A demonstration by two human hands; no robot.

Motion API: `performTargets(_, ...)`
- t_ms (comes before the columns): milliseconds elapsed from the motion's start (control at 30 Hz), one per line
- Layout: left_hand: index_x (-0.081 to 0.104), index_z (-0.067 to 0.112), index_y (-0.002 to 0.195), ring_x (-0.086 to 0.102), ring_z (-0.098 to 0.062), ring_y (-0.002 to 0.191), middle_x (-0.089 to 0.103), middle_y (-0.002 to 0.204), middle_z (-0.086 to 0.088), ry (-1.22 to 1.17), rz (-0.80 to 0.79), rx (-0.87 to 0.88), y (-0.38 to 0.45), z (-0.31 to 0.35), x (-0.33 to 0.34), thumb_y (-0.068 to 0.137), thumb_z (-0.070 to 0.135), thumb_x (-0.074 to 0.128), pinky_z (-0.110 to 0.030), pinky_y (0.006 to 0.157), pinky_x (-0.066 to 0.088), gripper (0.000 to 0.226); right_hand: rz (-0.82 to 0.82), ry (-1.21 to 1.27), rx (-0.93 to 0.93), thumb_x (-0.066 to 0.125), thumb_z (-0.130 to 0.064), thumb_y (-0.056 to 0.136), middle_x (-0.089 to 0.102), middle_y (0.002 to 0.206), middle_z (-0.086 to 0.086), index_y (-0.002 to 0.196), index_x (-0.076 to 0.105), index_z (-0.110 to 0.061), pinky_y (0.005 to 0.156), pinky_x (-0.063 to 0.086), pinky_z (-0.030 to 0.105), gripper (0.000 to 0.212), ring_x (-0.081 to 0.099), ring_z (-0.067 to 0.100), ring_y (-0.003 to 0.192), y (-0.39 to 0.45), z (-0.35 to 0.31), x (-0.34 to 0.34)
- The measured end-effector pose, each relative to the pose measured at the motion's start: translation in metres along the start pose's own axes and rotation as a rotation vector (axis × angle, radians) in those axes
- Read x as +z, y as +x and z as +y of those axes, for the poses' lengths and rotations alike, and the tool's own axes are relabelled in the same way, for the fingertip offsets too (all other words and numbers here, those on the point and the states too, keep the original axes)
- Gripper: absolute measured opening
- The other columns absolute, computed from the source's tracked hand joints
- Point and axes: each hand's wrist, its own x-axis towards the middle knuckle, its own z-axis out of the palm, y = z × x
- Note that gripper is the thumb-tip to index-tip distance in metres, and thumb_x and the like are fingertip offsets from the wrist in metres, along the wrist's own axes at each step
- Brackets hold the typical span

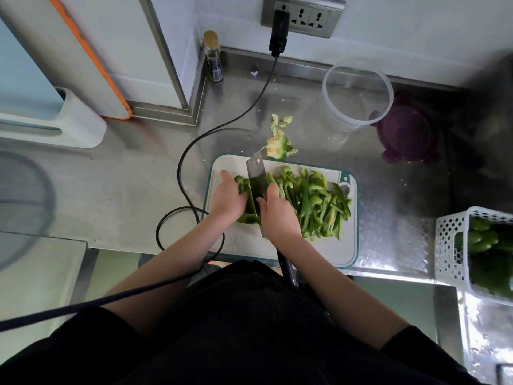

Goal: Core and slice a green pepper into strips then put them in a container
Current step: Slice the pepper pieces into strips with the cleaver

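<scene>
Slicing looks well along: at the centre of the frame the left hand (226,198) presses down, fingers curled, on the last uncut pepper piece (245,201) on the cutting board (327,251), while the right hand (279,215) is clamped round the cleaver (256,182), blade standing against that piece. Just right of the hands lies the heap of strips (316,204). The next move calls for finishing this piece, then carrying strips to the clear container (358,93), well apart at upper right on the surface.
</scene>
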Motion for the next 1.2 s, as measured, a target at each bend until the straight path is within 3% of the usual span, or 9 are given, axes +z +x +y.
performTargets(100, 0.032, 0.000, 0.118, 0.056, -0.023, 0.076, 0.052, 0.083, -0.005, 0.000, -0.010, -0.003, 0.002, -0.002, 0.001, 0.092, 0.010, 0.050, -0.033, 0.061, 0.042, 0.033, -0.030, -0.067, 0.022, 0.035, -0.015, 0.102, 0.056, 0.075, 0.009, 0.131, 0.029, -0.006, 0.053, 0.048, 0.037, 0.031, 0.056, 0.028, 0.062, 0.001, -0.008, 0.003)
performTargets(200, 0.033, -0.004, 0.121, 0.049, -0.023, 0.078, 0.051, 0.090, -0.011, 0.046, -0.011, 0.003, 0.003, -0.002, 0.000, 0.091, 0.013, 0.053, -0.035, 0.071, 0.042, 0.040, -0.065, -0.221, 0.036, 0.037, 0.003, 0.093, 0.061, 0.087, 0.010, 0.138, 0.021, -0.008, 0.057, 0.043, 0.034, 0.049, 0.056, 0.026, 0.069, 0.001, -0.020, 0.009)
performTargets(267, 0.034, -0.005, 0.122, 0.046, -0.024, 0.081, 0.049, 0.092, -0.014, 0.044, -0.005, 0.016, 0.004, -0.003, -0.001, 0.091, 0.016, 0.055, -0.034, 0.075, 0.040, 0.043, -0.076, -0.268, 0.032, 0.036, 0.003, 0.092, 0.064, 0.095, 0.011, 0.140, 0.019, -0.008, 0.058, 0.043, 0.034, 0.052, 0.062, 0.029, 0.078, 0.002, -0.024, 0.012)
performTargets(400, 0.028, 0.001, 0.118, 0.049, -0.017, 0.076, 0.050, 0.093, -0.008, -0.063, -0.049, -0.045, 0.005, -0.005, 0.000, 0.092, 0.018, 0.054, -0.027, 0.061, 0.038, 0.040, -0.072, -0.306, 0.038, 0.035, 0.002, 0.093, 0.066, 0.098, 0.011, 0.139, 0.020, -0.010, 0.058, 0.044, 0.034, 0.050, 0.065, 0.031, 0.082, 0.007, -0.027, 0.013)
performTargets(567, 0.029, 0.005, 0.111, 0.053, -0.020, 0.079, 0.050, 0.085, -0.003, -0.090, -0.079, -0.029, 0.005, -0.006, -0.003, 0.092, 0.014, 0.054, -0.030, 0.060, 0.042, 0.033, -0.076, -0.320, 0.018, 0.037, 0.004, 0.091, 0.065, 0.091, 0.010, 0.138, 0.022, -0.010, 0.055, 0.043, 0.033, 0.051, 0.064, 0.028, 0.074, 0.008, -0.024, 0.010)
performTargets(733, 0.028, 0.009, 0.107, 0.051, -0.014, 0.066, 0.047, 0.078, -0.001, -0.092, -0.052, -0.050, 0.004, -0.004, -0.002, 0.091, 0.012, 0.052, -0.032, 0.051, 0.045, 0.029, -0.069, -0.349, -0.004, 0.037, 0.007, 0.089, 0.062, 0.084, 0.008, 0.131, 0.027, -0.010, 0.053, 0.039, 0.032, 0.047, 0.049, 0.026, 0.060, -0.006, -0.014, 0.004)
performTargets(900, 0.026, 0.009, 0.104, 0.049, -0.016, 0.064, 0.046, 0.080, -0.003, -0.111, -0.086, -0.066, 0.000, -0.001, -0.002, 0.091, 0.018, 0.053, -0.028, 0.041, 0.037, 0.031, -0.049, -0.359, -0.072, 0.038, 0.005, 0.090, 0.066, 0.091, 0.009, 0.128, 0.029, -0.010, 0.053, 0.042, 0.033, 0.042, 0.063, 0.030, 0.072, 0.014, -0.026, 0.001)
performTargets(1067, 0.027, 0.010, 0.104, 0.051, -0.017, 0.068, 0.048, 0.084, -0.004, -0.129, -0.068, -0.078, -0.004, -0.006, 0.002, 0.091, 0.017, 0.054, -0.028, 0.042, 0.038, 0.031, -0.065, -0.356, -0.069, 0.038, 0.006, 0.090, 0.066, 0.093, 0.008, 0.133, 0.026, -0.010, 0.056, 0.041, 0.033, 0.048, 0.066, 0.031, 0.077, -0.008, -0.017, 0.005)
performTargets(1200, 0.026, 0.012, 0.101, 0.050, -0.017, 0.067, 0.046, 0.080, -0.002, -0.101, -0.074, -0.080, -0.004, -0.005, 0.000, 0.091, 0.016, 0.053, -0.029, 0.042, 0.041, 0.029, -0.093, -0.374, -0.067, 0.038, 0.009, 0.087, 0.065, 0.091, 0.008, 0.131, 0.027, -0.008, 0.057, 0.041, 0.033, 0.049, 0.055, 0.029, 0.066, -0.009, -0.011, 0.004)
